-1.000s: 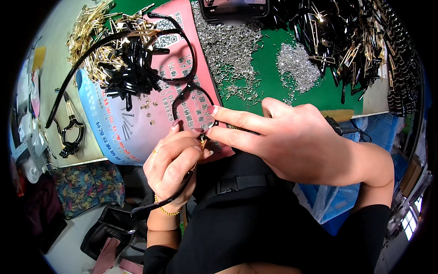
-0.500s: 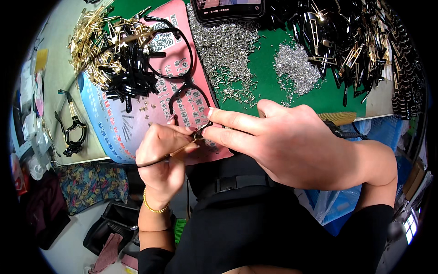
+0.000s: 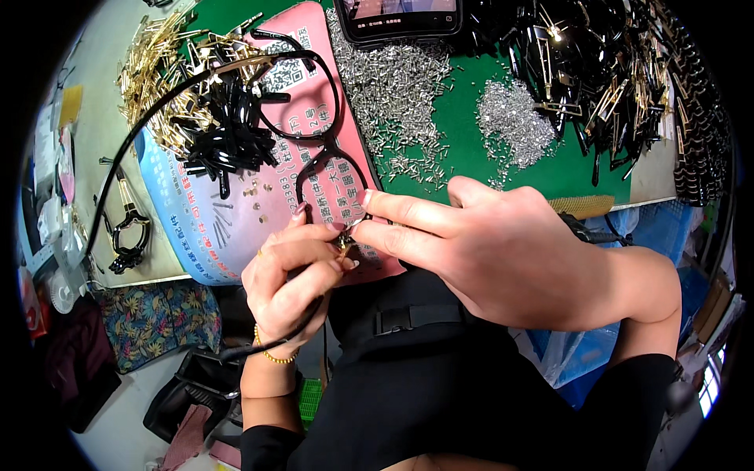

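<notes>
Holding black glasses frame (image 3: pixel 318 149) over pink sheet (image 3: pixel 314 47) at desk edge: thin glossy rims, long arm sweeping left. Left hand (image 3: pixel 294 279) fingers curled round hinge end; right hand (image 3: pixel 491 255) thumb and forefinger pinching tiny metal part (image 3: pixel 353 225) there.

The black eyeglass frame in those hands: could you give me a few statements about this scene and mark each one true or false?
1. The left hand grips the black eyeglass frame near its hinge. True.
2. The right hand rests flat on the green mat. False: it is raised, its fingertips pinching at the hinge beside the left hand.
3. Heaps of small silver pins lie on the green mat. True.
4. The phone lies in the person's lap. False: it lies at the far edge of the table.
5. The left wrist wears a beaded bracelet. True.
</notes>
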### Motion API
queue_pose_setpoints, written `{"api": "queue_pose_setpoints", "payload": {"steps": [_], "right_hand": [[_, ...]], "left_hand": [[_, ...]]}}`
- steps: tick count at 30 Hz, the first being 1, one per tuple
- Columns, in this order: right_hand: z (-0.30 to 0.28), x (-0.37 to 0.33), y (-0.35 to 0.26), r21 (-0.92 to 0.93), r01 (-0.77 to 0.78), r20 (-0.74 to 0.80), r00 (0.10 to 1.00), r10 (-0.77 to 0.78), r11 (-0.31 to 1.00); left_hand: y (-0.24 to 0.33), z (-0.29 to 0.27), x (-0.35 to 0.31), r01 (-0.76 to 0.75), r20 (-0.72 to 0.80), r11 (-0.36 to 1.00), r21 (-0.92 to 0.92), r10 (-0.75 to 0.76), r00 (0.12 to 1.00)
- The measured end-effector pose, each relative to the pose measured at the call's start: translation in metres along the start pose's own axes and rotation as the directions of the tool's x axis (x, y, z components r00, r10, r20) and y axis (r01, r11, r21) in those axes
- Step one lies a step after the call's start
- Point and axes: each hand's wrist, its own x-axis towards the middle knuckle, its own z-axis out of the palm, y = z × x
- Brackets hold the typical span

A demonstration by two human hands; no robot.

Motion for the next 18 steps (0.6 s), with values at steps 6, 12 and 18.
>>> {"api": "queue_pose_setpoints", "payload": {"steps": [6,12,18], "right_hand": [[0.0027,0.0004,-0.0013,0.001,-0.01,-0.02,1.0,0.01,1.0],[0.0048,-0.0011,-0.0027,-0.056,-0.004,-0.03,1.0,0.003,0.998],[0.005,-0.0015,-0.0029,-0.052,0.003,-0.053,0.999,-0.006,0.999]], "left_hand": [[0.0026,-0.0014,-0.0008,-0.015,-0.015,0.999,-0.03,0.015,1.0],[-0.0028,0.0005,-0.0019,-0.057,-0.046,0.998,0.02,0.058,0.997],[0.0005,-0.0019,-0.0017,-0.072,-0.043,0.997,0.014,0.073,0.996]]}}
